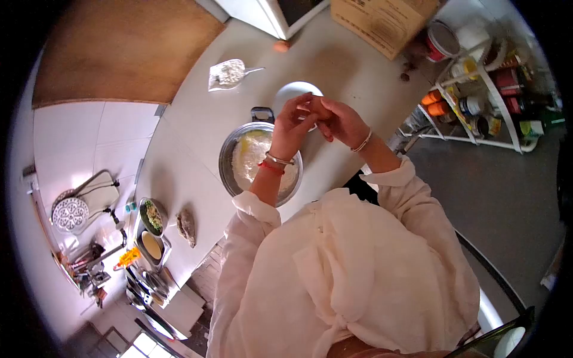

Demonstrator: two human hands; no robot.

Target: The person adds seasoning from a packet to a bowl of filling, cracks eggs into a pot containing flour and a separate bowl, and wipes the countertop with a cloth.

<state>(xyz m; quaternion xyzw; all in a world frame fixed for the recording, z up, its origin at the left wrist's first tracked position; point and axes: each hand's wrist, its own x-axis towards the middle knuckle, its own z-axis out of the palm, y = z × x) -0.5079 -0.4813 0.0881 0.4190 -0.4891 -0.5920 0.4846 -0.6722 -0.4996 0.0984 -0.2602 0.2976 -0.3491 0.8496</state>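
Note:
My left hand [291, 126] and my right hand [344, 123] meet over a white bowl [290, 90]. Their fingers are closed around a small reddish-brown thing [320, 108] that looks like an egg, mostly covered by the fingers. Below my left wrist, a round metal pan [224, 166] with a black handle holds white flour [253, 156] with a yellow wet patch on it. A scoop of white powder [229, 73] lies to the upper left. Near the table's far side sits a brown egg [281, 46].
A cardboard box [385, 24] stands at the far right of the table [191, 128]. Beyond it are a tub [443, 40] and a white rack [501, 101] of bottles. At left are a bowl of chopped greens [153, 216] and a wrinkled bag [185, 227].

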